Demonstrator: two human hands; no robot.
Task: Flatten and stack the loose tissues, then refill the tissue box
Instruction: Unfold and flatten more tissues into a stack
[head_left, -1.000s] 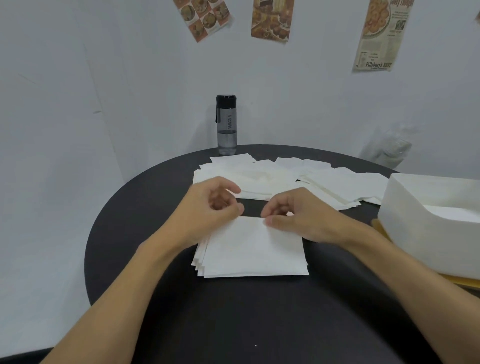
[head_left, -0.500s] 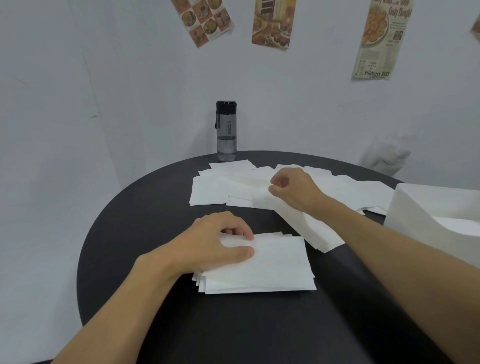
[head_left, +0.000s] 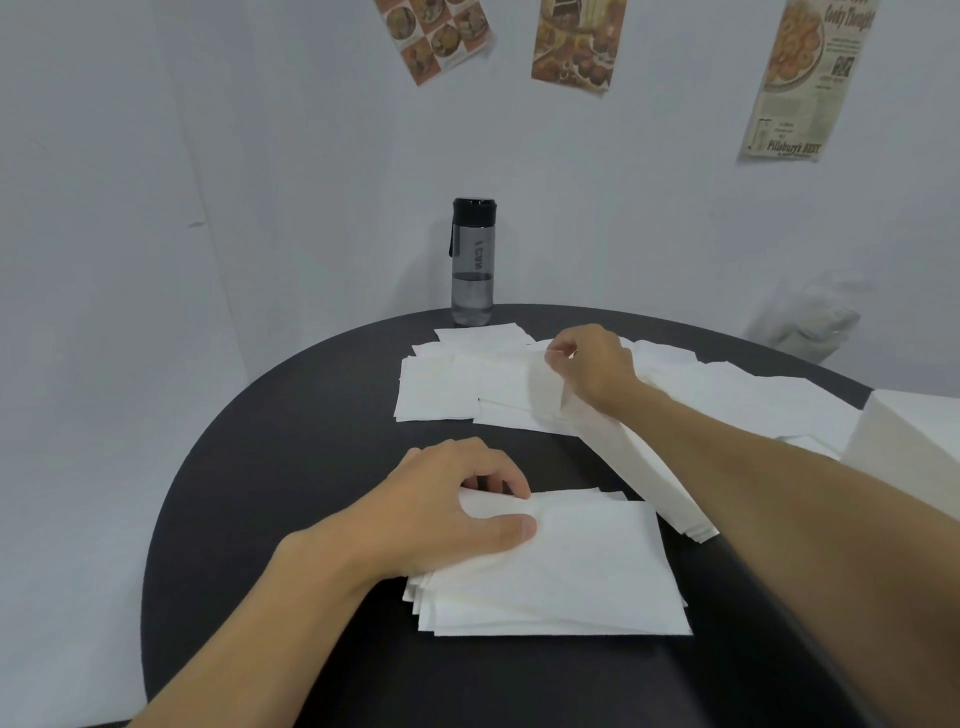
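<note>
Head view: your dark round bench (head_left: 260, 467) carries the white tissue box (head_left: 914, 436) at its right edge. A spread of loose tissues (head_left: 436, 389) lies along the far edge, and the squared stack (head_left: 587, 571) sits toward the near edge, its long side running left to right. Your left hand (head_left: 441, 514) grips the stack's far-left corner, thumb pressed on top and fingers curled over the edge. Your right hand (head_left: 592, 369) reaches across to the far spread, its fingers pinching one tissue (head_left: 545, 384) lifted off the pile. That tissue lies beyond the stack, toward the far edge. The next move is likely a draw back toward the near edge onto the stack, which the nearer left hand steadies. The box refill appears not yet begun.
</note>
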